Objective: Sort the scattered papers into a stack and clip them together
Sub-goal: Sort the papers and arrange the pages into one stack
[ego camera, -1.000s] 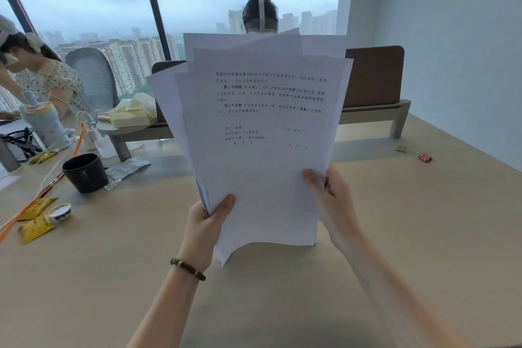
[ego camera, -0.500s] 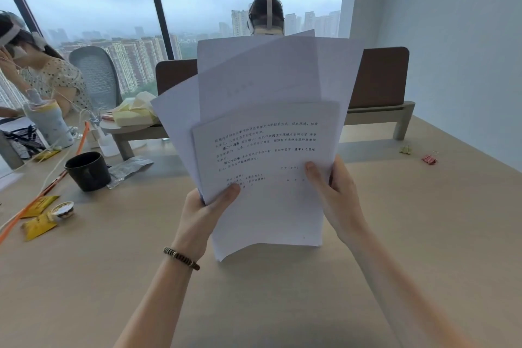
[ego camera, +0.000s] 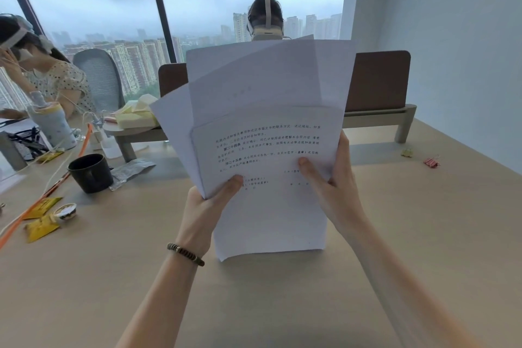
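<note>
Papers (fanned, upright) | left hand grips | right hand grips

Since a second ago the printed front sheet has been slid down within the fanned papers, so that blank sheets are now exposed above it, while the left hand and right hand have been shifted higher along its side edges.
</note>
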Demonstrator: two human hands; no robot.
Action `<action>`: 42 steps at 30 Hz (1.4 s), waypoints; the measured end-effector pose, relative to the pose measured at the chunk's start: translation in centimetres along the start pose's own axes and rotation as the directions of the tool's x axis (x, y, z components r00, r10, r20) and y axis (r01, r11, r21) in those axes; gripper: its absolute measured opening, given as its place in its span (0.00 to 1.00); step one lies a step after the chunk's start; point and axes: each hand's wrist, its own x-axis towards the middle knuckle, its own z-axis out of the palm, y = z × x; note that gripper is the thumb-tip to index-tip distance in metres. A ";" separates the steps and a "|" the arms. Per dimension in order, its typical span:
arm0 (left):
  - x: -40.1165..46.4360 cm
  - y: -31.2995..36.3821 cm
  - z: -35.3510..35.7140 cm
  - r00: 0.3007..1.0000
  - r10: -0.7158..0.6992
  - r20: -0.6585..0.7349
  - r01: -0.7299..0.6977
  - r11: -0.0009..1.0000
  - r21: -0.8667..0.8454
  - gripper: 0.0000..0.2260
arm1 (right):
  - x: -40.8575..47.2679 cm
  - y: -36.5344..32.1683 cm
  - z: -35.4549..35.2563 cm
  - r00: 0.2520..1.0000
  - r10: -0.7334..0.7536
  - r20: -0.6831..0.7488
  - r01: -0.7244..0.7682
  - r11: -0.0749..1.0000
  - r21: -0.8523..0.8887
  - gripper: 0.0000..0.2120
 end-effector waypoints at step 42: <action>-0.5 -0.9 -1.3 0.989 -0.013 0.147 0.021 0.999 -0.048 0.10 | -1.1 0.4 -0.9 0.999 -0.048 0.002 0.047 0.996 0.073 0.33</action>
